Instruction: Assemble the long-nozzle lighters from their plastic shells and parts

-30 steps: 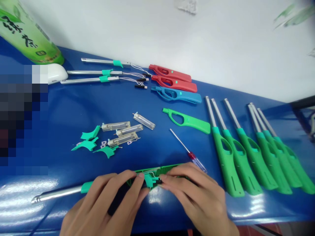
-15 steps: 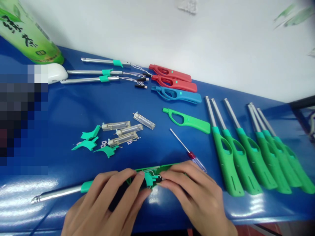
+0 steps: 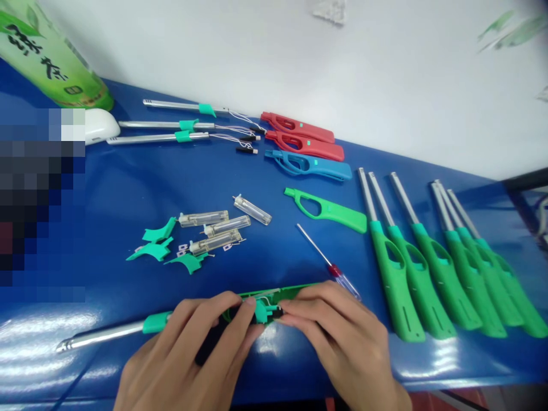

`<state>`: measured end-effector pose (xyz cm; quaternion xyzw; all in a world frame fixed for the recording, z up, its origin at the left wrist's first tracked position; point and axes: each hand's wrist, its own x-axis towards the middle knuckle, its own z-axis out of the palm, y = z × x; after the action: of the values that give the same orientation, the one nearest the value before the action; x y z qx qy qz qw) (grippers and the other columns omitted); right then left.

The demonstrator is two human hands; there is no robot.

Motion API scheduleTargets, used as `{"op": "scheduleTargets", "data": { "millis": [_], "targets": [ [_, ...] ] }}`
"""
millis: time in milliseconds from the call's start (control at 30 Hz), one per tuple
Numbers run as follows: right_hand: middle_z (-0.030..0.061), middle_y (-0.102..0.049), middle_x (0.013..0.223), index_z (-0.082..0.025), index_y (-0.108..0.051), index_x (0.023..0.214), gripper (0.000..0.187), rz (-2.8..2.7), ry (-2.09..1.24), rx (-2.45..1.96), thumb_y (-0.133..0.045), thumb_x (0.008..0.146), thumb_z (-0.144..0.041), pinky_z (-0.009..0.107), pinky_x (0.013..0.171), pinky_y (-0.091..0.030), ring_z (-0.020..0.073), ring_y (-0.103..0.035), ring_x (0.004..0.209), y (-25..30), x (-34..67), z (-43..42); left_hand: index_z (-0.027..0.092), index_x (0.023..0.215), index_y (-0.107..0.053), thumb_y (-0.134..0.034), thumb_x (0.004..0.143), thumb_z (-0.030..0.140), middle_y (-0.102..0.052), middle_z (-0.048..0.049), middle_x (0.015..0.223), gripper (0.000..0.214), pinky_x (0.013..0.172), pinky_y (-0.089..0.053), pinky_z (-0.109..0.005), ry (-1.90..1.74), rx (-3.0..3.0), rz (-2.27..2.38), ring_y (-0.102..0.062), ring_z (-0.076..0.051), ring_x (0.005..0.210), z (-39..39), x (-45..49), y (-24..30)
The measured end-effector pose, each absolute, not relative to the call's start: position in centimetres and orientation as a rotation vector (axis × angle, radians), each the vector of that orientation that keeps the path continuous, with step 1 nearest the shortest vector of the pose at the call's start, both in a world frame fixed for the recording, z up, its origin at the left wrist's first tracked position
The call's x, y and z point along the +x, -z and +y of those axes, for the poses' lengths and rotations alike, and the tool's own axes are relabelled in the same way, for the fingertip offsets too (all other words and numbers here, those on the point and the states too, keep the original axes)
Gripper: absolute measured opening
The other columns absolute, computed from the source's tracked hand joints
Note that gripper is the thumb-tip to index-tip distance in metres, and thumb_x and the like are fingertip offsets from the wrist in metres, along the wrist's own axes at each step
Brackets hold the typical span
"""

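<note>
An opened green lighter (image 3: 274,297) with a long metal nozzle (image 3: 103,335) lies along the near edge of the blue table (image 3: 128,188). My left hand (image 3: 192,359) grips its body, thumb and forefinger closed around the middle. My right hand (image 3: 342,342) covers the handle end, fingertips pinched at a small teal trigger part (image 3: 260,311) inside the shell. A small screwdriver with a red and clear handle (image 3: 329,264) lies just behind my right hand.
Several finished green lighters (image 3: 428,268) lie in a row at right. A green half shell (image 3: 327,210), a blue shell (image 3: 308,164) and two red shells (image 3: 299,134) lie farther back. Clear fuel tanks (image 3: 214,228), teal triggers (image 3: 156,242), three metal nozzles (image 3: 171,123) and a green bottle (image 3: 47,57) sit left.
My left hand slid slightly right along the lighter body. My right fingertips stay pinched at the teal trigger part. Nothing else on the table moved.
</note>
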<state>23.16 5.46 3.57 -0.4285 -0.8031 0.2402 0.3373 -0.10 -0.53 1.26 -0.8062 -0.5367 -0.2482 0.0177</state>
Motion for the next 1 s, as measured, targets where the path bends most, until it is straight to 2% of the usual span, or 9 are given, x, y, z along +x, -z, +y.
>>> {"op": "scheduleTargets", "data": {
  "millis": [200, 333, 533, 700, 833, 1000],
  "targets": [
    [0.0016, -0.079, 0.088, -0.020, -0.081, 0.096, 0.027, -2.136, -0.567, -1.117, -0.062, 0.114, -0.027, 0.023, 0.075, -0.061, 0.0115, -0.075, 0.078, -3.8, 22.9, 5.7, 0.024, 0.140, -0.071, -0.058, 0.109, 0.021, -0.072, -0.0082, 0.123, 0.033, 0.068, -0.053, -0.031, 0.692, -2.554, -1.653, -0.065, -0.025, 0.106, -0.9, -0.5, -1.0],
    [0.0016, -0.080, 0.087, -0.020, -0.079, 0.096, 0.026, -2.168, -0.520, -1.095, -0.061, 0.114, -0.025, 0.026, 0.074, -0.061, 0.0136, -0.077, 0.077, -4.0, 22.8, 5.8, 0.025, 0.142, -0.071, -0.051, 0.113, 0.030, -0.075, -0.0077, 0.120, 0.035, 0.066, -0.056, -0.029, 0.728, -2.534, -1.661, -0.068, -0.023, 0.100, -1.1, -0.5, -0.7],
    [0.0014, -0.081, 0.085, -0.019, -0.075, 0.096, 0.017, -2.149, -0.514, -1.079, -0.066, 0.111, -0.019, 0.027, 0.071, -0.060, 0.0145, -0.078, 0.076, -3.9, 22.7, 5.7, 0.024, 0.143, -0.070, -0.063, 0.110, 0.032, -0.079, -0.0051, 0.118, 0.034, 0.078, -0.059, -0.032, 0.792, -2.522, -1.690, -0.072, -0.022, 0.102, -1.0, -0.5, -0.6],
    [0.0013, -0.082, 0.088, -0.019, -0.074, 0.099, 0.013, -2.094, -0.615, -1.050, -0.067, 0.109, -0.015, 0.026, 0.074, -0.061, 0.0138, -0.079, 0.080, -3.9, 22.7, 5.7, 0.016, 0.136, -0.072, -0.072, 0.105, 0.021, -0.080, -0.0044, 0.118, 0.031, 0.090, -0.054, -0.036, 0.836, -2.528, -1.645, -0.071, -0.020, 0.103, -0.5, -0.1, -1.1],
    [-0.0017, -0.084, 0.093, -0.020, -0.075, 0.100, 0.012, -2.018, -0.776, -1.060, -0.073, 0.104, -0.009, 0.026, 0.080, -0.062, 0.0134, -0.080, 0.088, -3.8, 22.7, 5.6, 0.013, 0.130, -0.073, -0.070, 0.106, 0.017, -0.080, -0.0043, 0.111, 0.024, 0.089, -0.050, -0.036, 0.884, -2.513, -1.685, -0.068, -0.020, 0.101, -0.1, 0.5, -1.5],
    [-0.0043, -0.084, 0.091, -0.022, -0.076, 0.093, 0.012, -1.897, -0.821, -1.128, -0.079, 0.101, -0.013, 0.024, 0.076, -0.062, 0.0119, -0.081, 0.080, -3.9, 22.3, 5.3, 0.014, 0.128, -0.074, -0.072, 0.105, 0.018, -0.080, -0.0035, 0.111, 0.023, 0.089, -0.050, -0.036, 0.916, -2.501, -1.705, -0.069, -0.019, 0.100, -0.1, 0.6, -1.6]
  ]
}}
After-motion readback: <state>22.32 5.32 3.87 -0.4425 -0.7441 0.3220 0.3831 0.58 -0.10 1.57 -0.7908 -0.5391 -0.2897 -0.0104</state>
